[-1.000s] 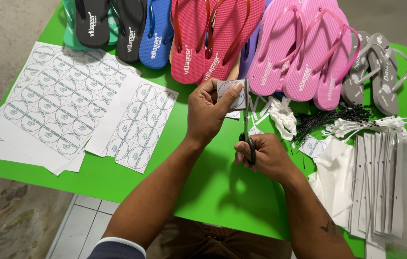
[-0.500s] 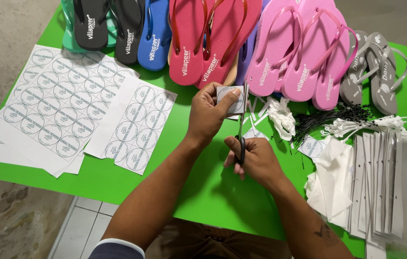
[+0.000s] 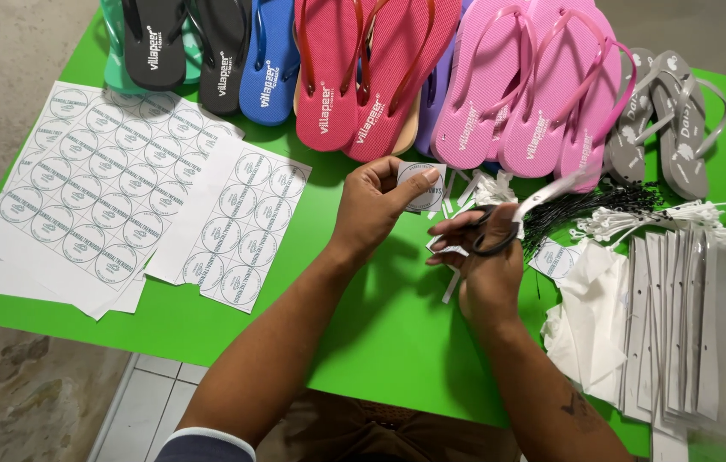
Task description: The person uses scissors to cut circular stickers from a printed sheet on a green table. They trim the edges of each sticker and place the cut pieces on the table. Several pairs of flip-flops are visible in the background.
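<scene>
While the left hand [image 3: 371, 205] pinches a thin, floppy round paper label [image 3: 421, 186] by its edge above the green tabletop [image 3: 380, 342], the right hand [image 3: 487, 265] (fingers looped through the handles) grips scissors [image 3: 521, 214].

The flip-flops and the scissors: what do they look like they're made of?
Flip-flops: probably foam rubber, matte soles, with glossier plastic-looking straps. Scissors in the right hand: shiny metal blades, dark handles, likely plastic. The round label in the left hand looks like thin white paper.
</scene>
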